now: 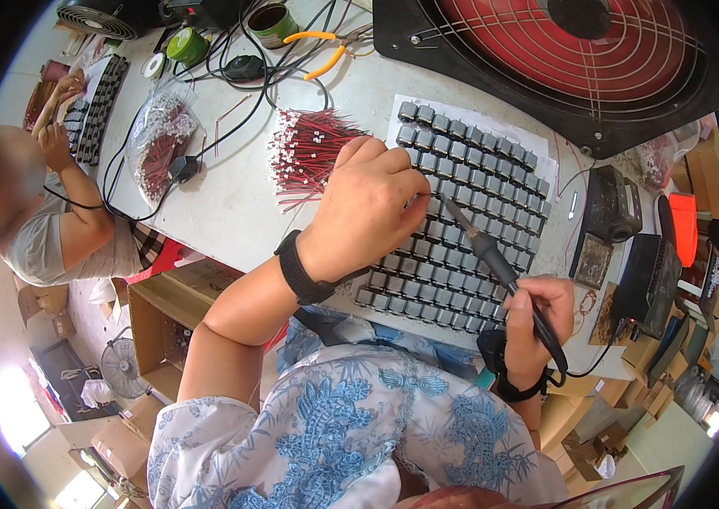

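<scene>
My right hand (539,322) is closed around the dark handle of a soldering iron (493,257). Its metal tip points up and left, close to the fingers of my left hand (376,197). That hand is bent into a pinch over the left side of a block of small grey metal motors (470,174). Whatever is between its fingertips is hidden. The motors stand in tight rows on a white sheet (537,151). Just left of my left hand lies a pile of red wires with white connectors (313,144).
A large fan with a red inside (563,51) fills the far right. A black soldering station (646,276) stands at right. Orange-handled pliers (325,61), cables, a green tin (272,25) and a bag of wires (160,140) lie at far left, near another person (71,212).
</scene>
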`<state>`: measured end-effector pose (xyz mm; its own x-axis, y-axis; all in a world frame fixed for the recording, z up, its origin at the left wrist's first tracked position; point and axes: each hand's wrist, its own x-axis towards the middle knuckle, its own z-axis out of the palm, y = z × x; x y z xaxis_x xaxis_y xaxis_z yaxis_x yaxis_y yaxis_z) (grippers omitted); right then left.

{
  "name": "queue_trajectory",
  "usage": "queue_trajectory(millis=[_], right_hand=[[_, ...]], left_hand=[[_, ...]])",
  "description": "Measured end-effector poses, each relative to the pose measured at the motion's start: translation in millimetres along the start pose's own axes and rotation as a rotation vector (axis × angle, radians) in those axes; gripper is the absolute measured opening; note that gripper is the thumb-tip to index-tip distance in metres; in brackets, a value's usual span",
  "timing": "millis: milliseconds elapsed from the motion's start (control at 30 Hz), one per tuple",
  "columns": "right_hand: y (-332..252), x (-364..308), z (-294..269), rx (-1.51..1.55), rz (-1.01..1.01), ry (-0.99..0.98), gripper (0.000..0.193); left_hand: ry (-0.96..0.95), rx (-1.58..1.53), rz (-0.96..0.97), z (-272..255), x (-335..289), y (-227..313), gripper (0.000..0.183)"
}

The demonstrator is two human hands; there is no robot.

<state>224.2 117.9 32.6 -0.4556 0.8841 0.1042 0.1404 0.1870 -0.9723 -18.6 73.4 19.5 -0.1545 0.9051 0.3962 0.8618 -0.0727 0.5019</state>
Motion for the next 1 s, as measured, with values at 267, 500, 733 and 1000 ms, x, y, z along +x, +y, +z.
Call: queue_trajectory(millis=[267, 500, 733, 1000], right_hand=[[-2.0, -1.2, -9.3, -0.045, -0.051, 0.020, 0.015], [3.2, -4.0, -9.6, -0.014, -0.039, 0.026, 0.015], [2.3, -3.0, -8.7, 0.002, -0.036, 0.017, 0.016], [4.2, -2.4, -7.8, -0.006, -0.057, 0.008, 0.016]], left_hand=[[0.024, 0.031, 0.025, -1.5, 3.8, 2.4, 0.010], [-0.017, 0.019, 0.054, 5.3, 7.6, 5.9, 0.011], [-0.033, 0.016, 0.055, 7.4, 8.0, 6.7, 0.010], [-0.033, 0.025, 0.053, 6.8, 7.4, 6.2, 0.010]])
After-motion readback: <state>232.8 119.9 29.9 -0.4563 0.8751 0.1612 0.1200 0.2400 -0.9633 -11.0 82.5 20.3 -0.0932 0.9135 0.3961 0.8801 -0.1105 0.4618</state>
